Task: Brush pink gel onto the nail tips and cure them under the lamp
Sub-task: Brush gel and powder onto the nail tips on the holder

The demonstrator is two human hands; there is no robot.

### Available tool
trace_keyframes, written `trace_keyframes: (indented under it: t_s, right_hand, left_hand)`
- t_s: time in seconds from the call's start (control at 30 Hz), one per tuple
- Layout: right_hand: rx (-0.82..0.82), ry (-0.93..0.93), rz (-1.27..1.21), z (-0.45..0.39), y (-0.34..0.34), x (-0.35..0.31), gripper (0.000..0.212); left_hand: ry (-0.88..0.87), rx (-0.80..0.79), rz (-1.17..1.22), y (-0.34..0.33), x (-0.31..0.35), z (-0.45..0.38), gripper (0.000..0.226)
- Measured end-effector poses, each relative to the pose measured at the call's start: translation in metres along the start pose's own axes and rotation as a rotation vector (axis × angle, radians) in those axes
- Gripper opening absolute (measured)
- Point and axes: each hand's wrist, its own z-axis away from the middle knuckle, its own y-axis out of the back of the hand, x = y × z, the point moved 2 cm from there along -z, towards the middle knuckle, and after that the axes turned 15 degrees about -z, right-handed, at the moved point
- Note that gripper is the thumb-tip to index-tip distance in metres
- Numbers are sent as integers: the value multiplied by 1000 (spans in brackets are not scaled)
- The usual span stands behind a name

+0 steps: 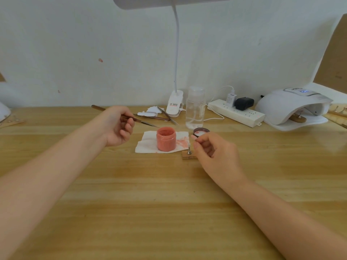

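An open jar of pink gel (166, 139) stands on a stained white tissue (148, 144) at the table's middle. My left hand (117, 126) grips a thin brush (131, 118) whose tip points right, just above and behind the jar. A small nail tip on a metal pin (189, 149) stands on a wooden block (188, 157) right of the jar. My right hand (214, 150) holds this block, fingers curled over it. The white curing lamp (293, 107) sits at the far right with another wooden stand inside it.
The jar's lid (200, 131) lies behind my right hand. A clear pump bottle (195, 108), a clip-on desk lamp (174, 106), a power strip (236, 112) and spare tools (165, 115) line the back by the wall. More wooden stands lie at both far edges.
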Motion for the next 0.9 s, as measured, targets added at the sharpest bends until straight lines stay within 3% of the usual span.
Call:
trace_keyframes:
  t_s: [0.27, 0.4, 0.67, 0.9]
  right_hand:
    - [3, -8, -23, 0, 0, 2, 4]
    - [6, -23, -15, 0, 0, 3, 3]
    - [-9, 5, 19, 0, 1, 2, 5]
    - [15, 9, -30, -2, 0, 6, 6]
  left_hand:
    - [53, -4, 6, 1, -14, 0, 15]
    - [-12, 48, 41, 6, -12, 6, 16]
    - [-398, 90, 64, -45, -5, 42, 14]
    - [-899, 169, -213, -82, -44, 70, 14]
